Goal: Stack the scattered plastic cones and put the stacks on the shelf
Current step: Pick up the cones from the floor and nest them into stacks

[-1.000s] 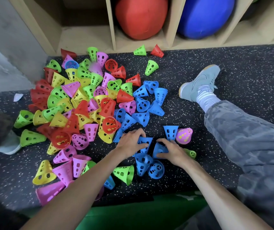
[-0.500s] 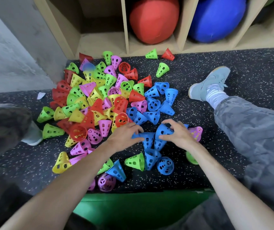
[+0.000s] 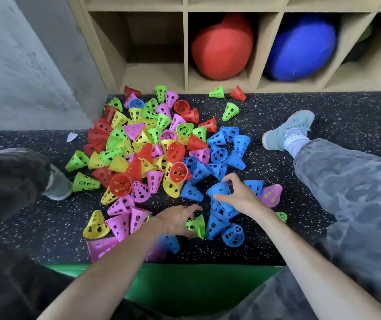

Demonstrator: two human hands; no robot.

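Seemingly building a blue stack, the right hand (image 3: 239,196) grips a blue cone (image 3: 219,190) above nested blue ones on the floor; the left hand (image 3: 176,219) reaches, fingers loosely spread, holding nothing, by a green cone (image 3: 196,225).

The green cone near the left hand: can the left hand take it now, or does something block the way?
Probably yes. The left hand hovers with its fingers spread right beside the green cone, which lies on its side on the floor with nothing over it. The blue cones crowd only its far side.
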